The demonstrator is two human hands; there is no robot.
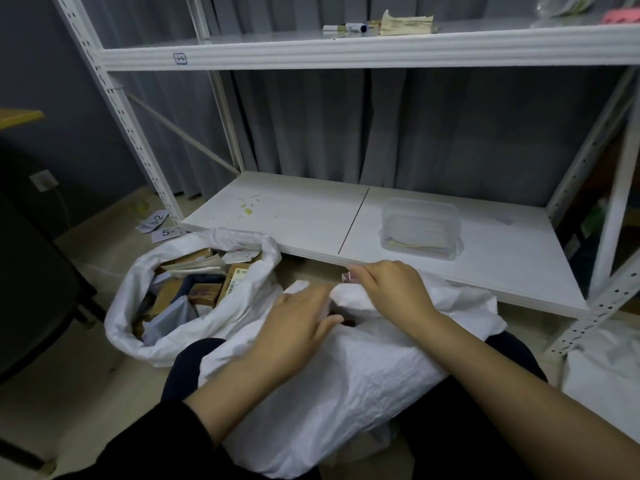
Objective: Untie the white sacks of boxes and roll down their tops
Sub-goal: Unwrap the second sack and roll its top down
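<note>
A white sack [329, 382] lies between my knees with its top bunched towards the shelf. My left hand [298, 323] lies on the sack's mouth, fingers fairly straight and blurred, the thumb at a dark gap in the opening. My right hand [388, 285] grips the folded top edge of the same sack, fingers curled over the fabric. To the left stands a second white sack [138, 289], open with its top rolled down, showing several cardboard boxes [204, 285] inside.
A white metal rack's low shelf [311, 220] runs just behind the sacks and carries a clear plastic container [420, 228]. More white sacking [602, 375] lies at the right. Numbered paper labels [159, 225] lie on the floor at the left. A dark object fills the left edge.
</note>
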